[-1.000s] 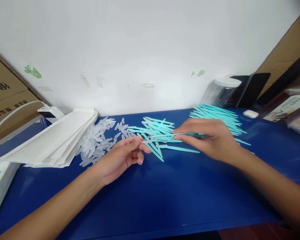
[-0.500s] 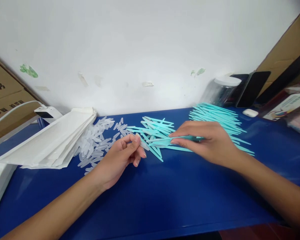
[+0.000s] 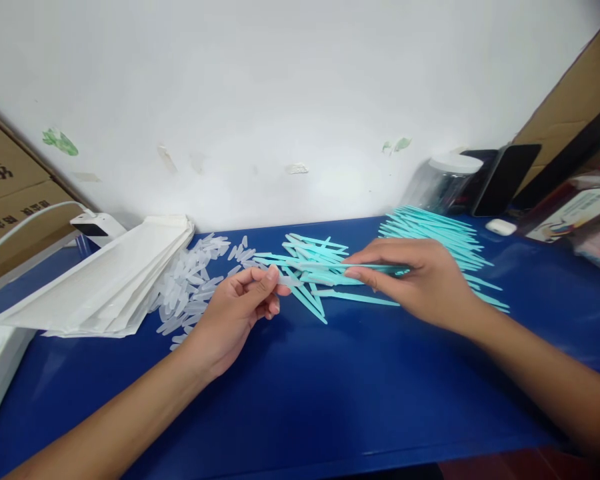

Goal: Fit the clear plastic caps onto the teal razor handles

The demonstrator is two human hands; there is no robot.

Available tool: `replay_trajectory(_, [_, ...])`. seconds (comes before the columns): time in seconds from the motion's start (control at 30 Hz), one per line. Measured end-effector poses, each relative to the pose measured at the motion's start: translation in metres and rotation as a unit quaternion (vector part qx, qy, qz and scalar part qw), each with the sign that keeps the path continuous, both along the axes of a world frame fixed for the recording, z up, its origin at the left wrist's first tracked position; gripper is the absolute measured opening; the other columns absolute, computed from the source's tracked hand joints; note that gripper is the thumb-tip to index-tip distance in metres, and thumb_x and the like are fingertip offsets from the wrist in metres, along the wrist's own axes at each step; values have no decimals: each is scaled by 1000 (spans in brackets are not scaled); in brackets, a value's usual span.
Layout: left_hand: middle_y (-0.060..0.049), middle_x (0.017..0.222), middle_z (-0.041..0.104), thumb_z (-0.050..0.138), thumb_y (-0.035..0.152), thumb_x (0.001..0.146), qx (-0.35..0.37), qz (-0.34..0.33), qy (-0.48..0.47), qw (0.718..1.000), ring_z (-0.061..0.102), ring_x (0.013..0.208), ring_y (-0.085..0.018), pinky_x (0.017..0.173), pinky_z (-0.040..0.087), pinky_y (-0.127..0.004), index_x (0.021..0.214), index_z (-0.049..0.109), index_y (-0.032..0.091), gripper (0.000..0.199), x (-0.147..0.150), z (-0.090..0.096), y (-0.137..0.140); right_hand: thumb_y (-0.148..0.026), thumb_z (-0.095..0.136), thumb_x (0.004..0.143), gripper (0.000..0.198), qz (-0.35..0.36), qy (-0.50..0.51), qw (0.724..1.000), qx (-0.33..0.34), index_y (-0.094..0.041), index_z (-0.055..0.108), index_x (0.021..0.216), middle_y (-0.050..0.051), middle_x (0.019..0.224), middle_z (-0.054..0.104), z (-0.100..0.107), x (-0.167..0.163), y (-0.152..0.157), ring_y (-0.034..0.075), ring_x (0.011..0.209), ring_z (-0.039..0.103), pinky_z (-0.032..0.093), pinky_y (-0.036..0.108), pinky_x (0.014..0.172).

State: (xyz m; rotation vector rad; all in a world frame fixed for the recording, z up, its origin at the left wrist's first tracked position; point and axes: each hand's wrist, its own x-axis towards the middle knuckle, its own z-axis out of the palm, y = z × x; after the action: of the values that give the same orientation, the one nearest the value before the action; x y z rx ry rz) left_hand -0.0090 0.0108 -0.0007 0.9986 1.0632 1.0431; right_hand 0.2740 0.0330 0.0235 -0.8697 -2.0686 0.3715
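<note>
My left hand (image 3: 240, 303) pinches a translucent blade cap (image 3: 290, 282) between thumb and fingers, its narrow end pointing right. Opposite it, my right hand (image 3: 423, 280) grips a slim turquoise eyebrow razor (image 3: 330, 267), with the pale blade end toward the cap. The two appear apart, though the overlap behind them makes the gap hard to judge. Beneath and behind lies a loose pile of turquoise razors (image 3: 307, 305). A heap of loose caps (image 3: 187, 283) spreads left of my left hand. Past my right hand, more razors (image 3: 427, 230) lie in a roughly aligned stack.
White paper sleeves (image 3: 115, 280) are stacked at left, near a white device (image 3: 100, 227) with a cable. A clear jar (image 3: 440, 183), a dark phone-like slab (image 3: 507, 177), a white earbud case (image 3: 501, 227) and a labelled bottle (image 3: 575, 207) stand at back right on the blue table (image 3: 310, 413).
The razor in my right hand has risen slightly and levelled out. My left hand's fingers have curled closer around the cap. A razor in the pile lies shifted to the right.
</note>
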Motion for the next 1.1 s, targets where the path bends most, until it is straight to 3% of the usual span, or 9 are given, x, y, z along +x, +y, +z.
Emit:
replay_trajectory(0.87, [-5,87,74,88,52,84,-4,-31,27,999,55,63,-10,62,45,-24,85,70,17,40,0,-3,-1,-28,77,97,7,12,-4,1000,0,-26,84,96,3,90,83,-1,-4,-2,20,76,77,60,29,64])
replay_trajectory(1.1, [0,68,64,93,54,77,12,-22,56,998,52,60,-10,61,43,-24,76,75,19,40,2,-11,0,-28,78,96,7,16,8,1000,-9,-26,84,97,2,90,83,-4,-9,-7,18,75,76,60,29,65])
